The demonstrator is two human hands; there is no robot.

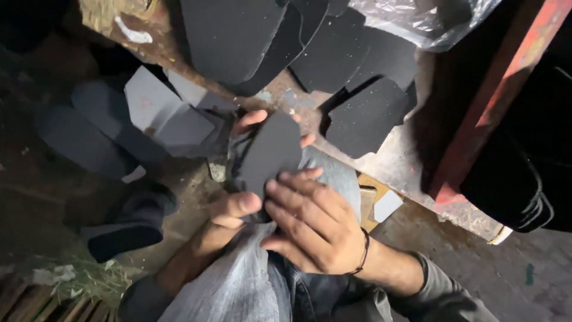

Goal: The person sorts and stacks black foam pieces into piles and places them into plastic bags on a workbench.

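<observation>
one dark sole-shaped cutout (271,152) sits right at the centre, held over the person's knee in grey jeans (238,286). the left hand (229,211) comes in from below, thumb pressed across the lower end of the piece, and what look like its fingertips (253,118) peek out past the far edge, so that hand is wrapped around the cutout. the right hand (310,223) lies over the near end, four fingers spread flat on the black surface, pressing rather than pinching; a thin dark band circles its wrist.

up on the worn tabletop (387,161), a loose fan of black cutouts (310,48) overlaps, at least six by my count, though the edges merge in the shadow and the exact number is hard to call. one of them (363,116) lies a little apart, nearest the hands. a crumpled clear plastic bag (417,21) rests at the top edge, and one red bar (494,101) slants down the right side.

to the left, lower down, grey sheets (161,110) lean in a heap, roughly four visible.
</observation>
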